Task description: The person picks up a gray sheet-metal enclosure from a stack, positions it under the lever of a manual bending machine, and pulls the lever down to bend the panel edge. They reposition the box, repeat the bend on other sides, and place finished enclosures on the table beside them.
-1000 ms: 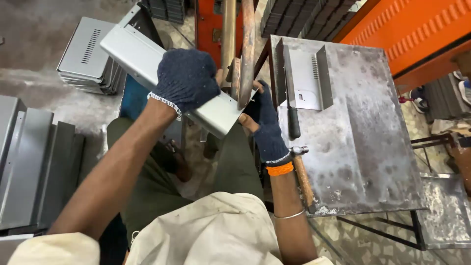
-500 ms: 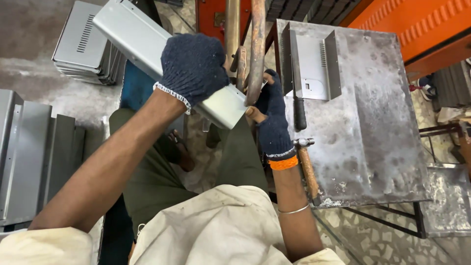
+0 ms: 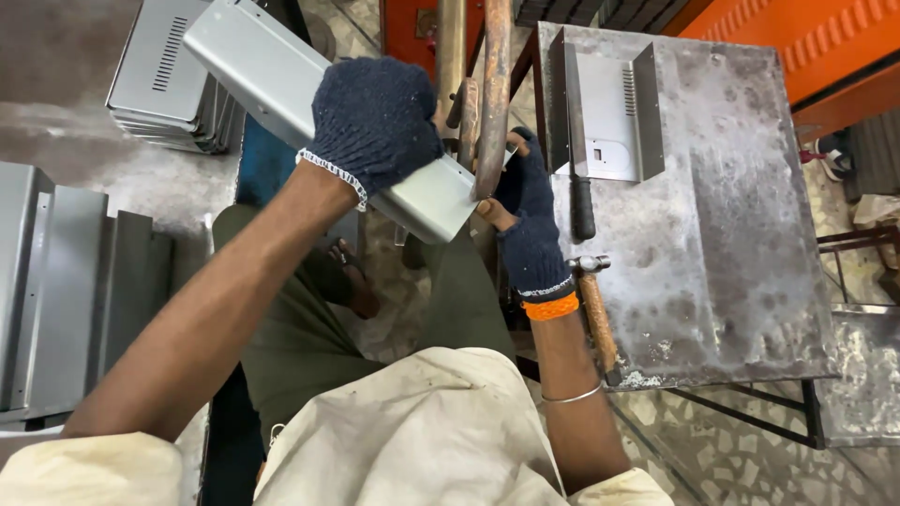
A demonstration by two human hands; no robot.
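Item, nearest: my right hand, in a dark blue knit glove with bare fingertips and an orange wristband, closed on the near end of the grey sheet-metal cover; thumb tip on the lower corner of the panel, fingers wrapped behind it where I cannot see them.

Item: my left hand, same blue glove with a white-stitched cuff, clamped over the top of the cover just up from my right hand, palm on its upper face, fingers curled over the far edge.

Item: the cover itself, a long folded grey panel, held in the air between both grips, tilted, its free end running up and away to the left of my left hand.

Item: two rusty upright bars, touching the cover's near end right by my right hand.

Item: hammer with wooden handle, lying on the steel table just right of my right wrist.

Item: dark flat tool with black handle, on the table beyond my right hand.

Item: bent grey bracket with slots, beside that tool, further right.

Item, far left of my left arm: grey panels standing on edge, and a stack of slotted grey covers on the floor beyond them.
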